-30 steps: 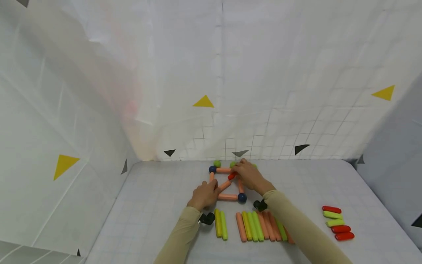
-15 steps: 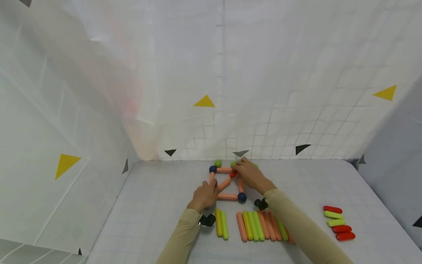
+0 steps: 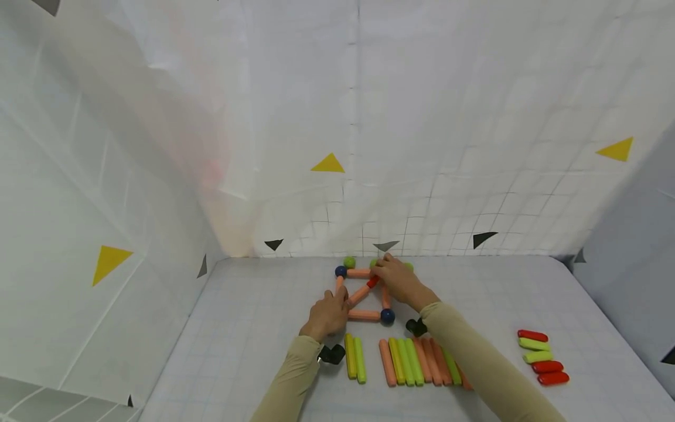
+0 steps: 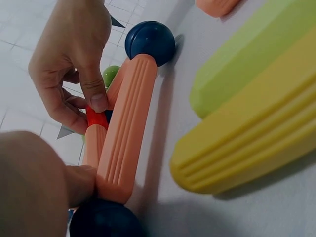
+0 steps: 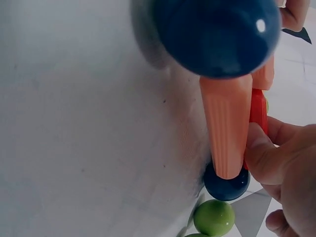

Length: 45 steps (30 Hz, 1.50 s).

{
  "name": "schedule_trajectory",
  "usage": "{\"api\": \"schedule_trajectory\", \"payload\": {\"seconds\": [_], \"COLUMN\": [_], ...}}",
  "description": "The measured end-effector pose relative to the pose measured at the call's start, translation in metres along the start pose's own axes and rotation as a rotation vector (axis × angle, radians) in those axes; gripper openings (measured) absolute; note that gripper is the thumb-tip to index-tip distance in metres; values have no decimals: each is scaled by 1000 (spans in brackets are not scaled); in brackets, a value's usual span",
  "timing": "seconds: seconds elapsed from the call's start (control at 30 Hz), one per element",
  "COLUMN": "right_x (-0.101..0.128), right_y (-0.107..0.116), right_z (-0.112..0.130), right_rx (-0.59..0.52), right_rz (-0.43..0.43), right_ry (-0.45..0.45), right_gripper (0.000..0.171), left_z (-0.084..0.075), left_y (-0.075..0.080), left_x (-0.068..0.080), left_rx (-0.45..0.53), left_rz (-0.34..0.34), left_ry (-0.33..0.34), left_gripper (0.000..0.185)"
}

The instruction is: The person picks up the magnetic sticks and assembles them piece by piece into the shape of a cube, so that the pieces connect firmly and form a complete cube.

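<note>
Short red rod (image 3: pixel 372 282) pinched between right hand (image 3: pixel 398 280) fingers (image 4: pixel 97 96)

A white gridded tabletop (image 3: pixel 253 328) carried everything. Toward its back edge lay a square frame of orange sticks (image 3: pixel 364 315) joined at the corners by dark blue balls (image 3: pixel 387 316), with green balls (image 3: pixel 348 261) just behind it. Nearer the front lay 2 yellow-green sticks (image 3: pixel 354 355) side by side, then a row of orange and green sticks (image 3: pixel 416 361). Well apart to the right lay 5 short red and yellow-green sticks (image 3: pixel 540 356).
</note>
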State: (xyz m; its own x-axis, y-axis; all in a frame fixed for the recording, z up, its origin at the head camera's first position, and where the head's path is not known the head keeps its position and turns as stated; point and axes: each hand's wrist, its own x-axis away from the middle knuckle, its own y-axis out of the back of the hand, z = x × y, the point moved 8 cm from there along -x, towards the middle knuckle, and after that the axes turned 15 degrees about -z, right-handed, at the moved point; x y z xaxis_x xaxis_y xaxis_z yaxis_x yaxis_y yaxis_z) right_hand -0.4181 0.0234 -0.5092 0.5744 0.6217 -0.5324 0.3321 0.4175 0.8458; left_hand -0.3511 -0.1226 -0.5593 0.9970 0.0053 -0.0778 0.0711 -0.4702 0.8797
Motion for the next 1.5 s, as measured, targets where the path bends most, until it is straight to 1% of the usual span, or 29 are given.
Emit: {"api": "schedule_trajectory", "payload": {"seconds": [0.17, 0.3, 0.5, 0.6, 0.77, 0.87, 0.93, 1.03, 1.1, 1.17, 1.2, 1.27, 1.3, 1.43, 1.5], "right_x": [2, 2, 2, 3, 5, 5, 4, 4, 4, 4, 5, 5, 5, 8, 8], "right_y": [-2, -4, -7, -7, -8, -5, -3, 0, 1, 2, 3, 3, 3, 3, 2], "right_z": [2, 3, 5, 5, 2, 0, -3, -12, -18, -22, -24, -26, -27, -29, -28], "right_rx": [-21, -56, -55, -49, -70, -91, -122, -197, -265, -342, -377, -424, -438, -443, -440], "right_rz": [11, 21, 13, 5, 20, 3, -19, -62, -82, -104, -110, -115, -117, -92, -73], "right_ry": [-12, -33, -32, -24, -52, -69, -99, -185, -250, -304, -322, -344, -352, -368, -361], "right_gripper": [25, 31, 29, 31, 29, 25, 26, 40, 45, 44, 40, 29, 28, 29, 30], "left_z": [0, -1, -1, -2, -2, -2, -2, -3, -3, -2, -2, -2, -1, -1, -1], "left_y": [0, 1, 2, 2, 1, 2, 2, 3, 3, 3, 3, 3, 3, 3, 4], "left_x": [1, 2, 2, 2, 2, 2, 2, 2, 3, 2, 2, 1, 1, 1, 1], "left_rx": [0, -5, -7, -15, -16, -29, -30, -29, -23, -27, -28, -23, -20, -7, -10], "left_rz": [6, 3, 9, 9, 16, 8, 0, -5, -7, -6, -5, -8, -7, -5, -3], "left_ry": [8, -1, -6, -12, -18, -25, -26, -27, -26, -23, -21, -21, -18, -20, -23], "left_gripper": [22, 15, 14, 14, 13, 12, 11, 10, 10, 9, 9, 9, 9, 8, 9]}}
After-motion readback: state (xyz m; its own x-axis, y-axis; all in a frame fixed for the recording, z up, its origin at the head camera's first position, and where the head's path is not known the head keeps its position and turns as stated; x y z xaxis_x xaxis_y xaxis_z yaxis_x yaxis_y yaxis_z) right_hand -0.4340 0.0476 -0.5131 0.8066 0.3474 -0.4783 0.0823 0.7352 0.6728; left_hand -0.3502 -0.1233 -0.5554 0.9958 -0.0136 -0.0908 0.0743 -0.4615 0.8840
